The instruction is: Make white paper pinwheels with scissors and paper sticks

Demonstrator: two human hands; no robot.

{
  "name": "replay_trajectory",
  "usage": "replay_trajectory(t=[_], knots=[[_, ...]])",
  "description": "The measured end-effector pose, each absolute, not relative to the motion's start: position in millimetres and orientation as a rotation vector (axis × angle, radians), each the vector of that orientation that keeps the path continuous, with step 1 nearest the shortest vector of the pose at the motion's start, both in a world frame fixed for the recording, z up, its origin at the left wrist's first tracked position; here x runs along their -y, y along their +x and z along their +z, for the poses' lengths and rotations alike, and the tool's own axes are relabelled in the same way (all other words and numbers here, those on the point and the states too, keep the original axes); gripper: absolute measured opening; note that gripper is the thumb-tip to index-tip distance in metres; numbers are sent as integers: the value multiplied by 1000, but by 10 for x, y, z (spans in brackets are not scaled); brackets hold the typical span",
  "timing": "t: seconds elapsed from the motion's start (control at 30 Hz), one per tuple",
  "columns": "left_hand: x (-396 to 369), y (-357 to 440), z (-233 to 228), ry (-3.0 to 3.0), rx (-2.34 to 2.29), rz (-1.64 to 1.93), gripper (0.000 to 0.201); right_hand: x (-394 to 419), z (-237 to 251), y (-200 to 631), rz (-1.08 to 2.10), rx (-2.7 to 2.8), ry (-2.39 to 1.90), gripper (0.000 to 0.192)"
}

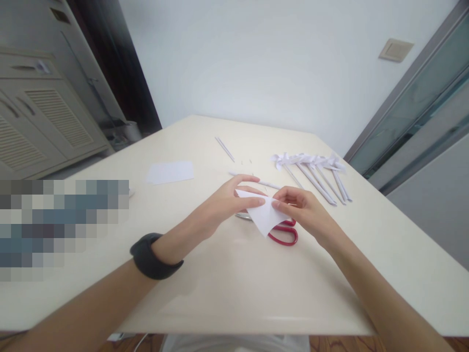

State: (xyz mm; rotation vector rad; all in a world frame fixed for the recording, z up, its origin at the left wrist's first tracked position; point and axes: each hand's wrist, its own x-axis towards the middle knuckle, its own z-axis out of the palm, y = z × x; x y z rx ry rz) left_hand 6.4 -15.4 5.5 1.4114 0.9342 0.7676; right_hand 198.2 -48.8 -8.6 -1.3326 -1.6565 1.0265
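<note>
The left hand (223,204) and the right hand (302,210) are meeting over the cream table (227,293), both pinching one folded white paper piece (264,215) between thumb and fingertips, its point hanging down between them. Just under the right hand, red-handled scissors (285,233) are lying flat, partly hidden by the paper. Beyond the right hand, a row of white paper pinwheels on sticks (315,168) is resting. Beyond the left hand, a loose white sheet (170,172) is lying flat, and a thin paper stick (224,148) is lying farther back.
</note>
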Motion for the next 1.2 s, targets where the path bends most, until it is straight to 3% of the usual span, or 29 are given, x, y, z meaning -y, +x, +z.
replay_trajectory(t=[0.37,0.57,1.2], knots=[[183,102,-16,1357,-743,666,62,484,-148,1951,889,1475,-1263,16],[145,97,-78,1450,-782,671,49,504,-95,1948,823,1567,-1322,11],[80,63,-51,1582,-821,525,27,491,-55,2051,892,1650,-1418,23]])
